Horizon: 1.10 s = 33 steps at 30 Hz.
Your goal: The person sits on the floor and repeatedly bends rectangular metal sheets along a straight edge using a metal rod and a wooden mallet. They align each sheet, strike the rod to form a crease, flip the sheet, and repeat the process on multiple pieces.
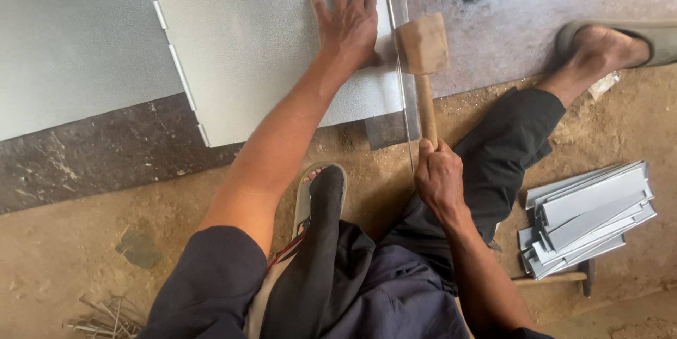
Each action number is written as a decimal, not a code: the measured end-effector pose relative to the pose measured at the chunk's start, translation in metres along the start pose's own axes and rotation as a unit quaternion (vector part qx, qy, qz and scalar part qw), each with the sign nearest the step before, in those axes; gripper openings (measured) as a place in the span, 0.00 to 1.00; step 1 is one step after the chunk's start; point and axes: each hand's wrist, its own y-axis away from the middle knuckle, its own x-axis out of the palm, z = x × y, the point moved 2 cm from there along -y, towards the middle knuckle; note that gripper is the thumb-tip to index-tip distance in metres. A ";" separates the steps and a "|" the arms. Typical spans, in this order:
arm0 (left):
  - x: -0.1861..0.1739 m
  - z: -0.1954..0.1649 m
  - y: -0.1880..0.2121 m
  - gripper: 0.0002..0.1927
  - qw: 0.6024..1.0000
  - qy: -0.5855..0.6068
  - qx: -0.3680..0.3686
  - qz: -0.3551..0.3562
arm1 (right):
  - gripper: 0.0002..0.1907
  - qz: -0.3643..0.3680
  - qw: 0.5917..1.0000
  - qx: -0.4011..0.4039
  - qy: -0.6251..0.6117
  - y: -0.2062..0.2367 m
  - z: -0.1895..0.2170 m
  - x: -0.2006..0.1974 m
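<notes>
wooden mallet [422, 46] clenched in right hand [438, 178], left hand [350, 20] splayed flat on textured metal sheet [261, 43]

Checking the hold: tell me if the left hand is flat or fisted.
Flat: left hand lies fingers spread, palm down on the metal sheet.

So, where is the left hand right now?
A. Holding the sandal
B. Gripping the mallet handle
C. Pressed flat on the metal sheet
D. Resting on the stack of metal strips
C: the left hand lies flat, fingers spread, on the metal sheet, while the right hand grips the handle of the wooden mallet whose head sits at the sheet's edge.
</notes>
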 end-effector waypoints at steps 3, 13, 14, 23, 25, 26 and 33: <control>0.000 -0.001 0.001 0.76 1.000 -0.011 0.007 -0.009 | 0.15 -0.028 0.994 0.059 -0.090 0.011 -0.007 0.003; 0.002 0.002 -0.001 0.75 0.999 0.005 0.020 -0.043 | 0.22 -0.023 0.998 0.001 -0.054 -0.003 -0.015 0.011; 0.002 0.002 0.000 0.74 0.999 0.012 0.022 -0.041 | 0.23 -0.026 0.997 0.000 -0.067 -0.009 -0.014 0.011; -0.004 0.000 -0.002 0.73 1.000 0.002 0.016 -0.016 | 0.28 -0.034 0.995 -0.046 -0.085 -0.066 -0.018 0.014; -0.002 0.002 -0.001 0.72 1.000 0.006 0.015 -0.024 | 0.28 -0.007 0.994 -0.019 -0.111 -0.071 -0.020 0.014; -0.001 0.003 -0.002 0.72 0.999 0.006 0.018 -0.027 | 0.28 0.034 0.992 0.045 -0.109 -0.071 -0.022 0.015; 0.005 0.007 -0.006 0.73 0.998 0.005 0.030 -0.058 | 0.26 0.014 0.888 0.100 -0.449 -0.051 -0.018 0.002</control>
